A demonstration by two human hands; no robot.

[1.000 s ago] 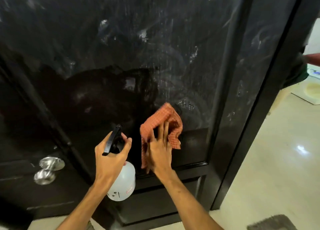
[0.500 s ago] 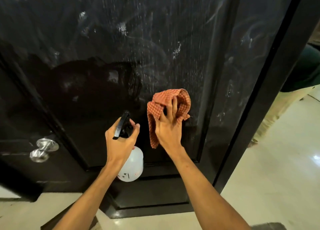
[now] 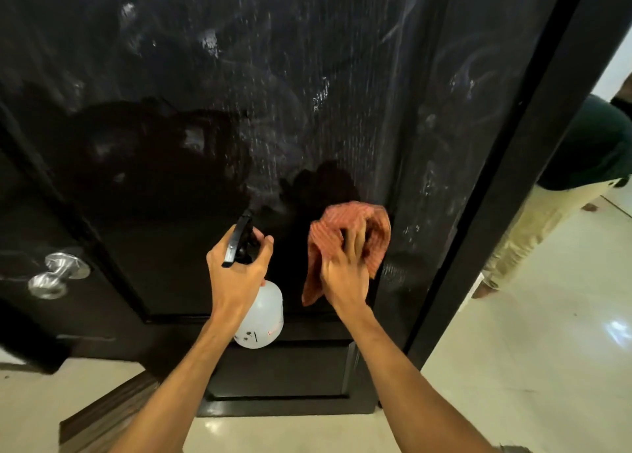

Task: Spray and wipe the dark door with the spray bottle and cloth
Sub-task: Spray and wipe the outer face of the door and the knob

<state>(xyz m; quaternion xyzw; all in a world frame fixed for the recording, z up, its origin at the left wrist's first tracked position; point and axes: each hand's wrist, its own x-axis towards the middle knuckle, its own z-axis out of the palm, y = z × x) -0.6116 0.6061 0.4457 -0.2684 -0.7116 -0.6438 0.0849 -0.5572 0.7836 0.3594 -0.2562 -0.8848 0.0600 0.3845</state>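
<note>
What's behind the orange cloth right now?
The dark door: its panel shows all round the cloth, with pale streaks above and beside it. The patch directly behind the cloth and the right hand gripping it is covered, so its state cannot be told.

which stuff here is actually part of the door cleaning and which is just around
Part of the job: dark door; spray bottle, held in the left hand; cloth, gripped by the right hand.

Just around: door knob; bystander at right; pale floor.
</note>
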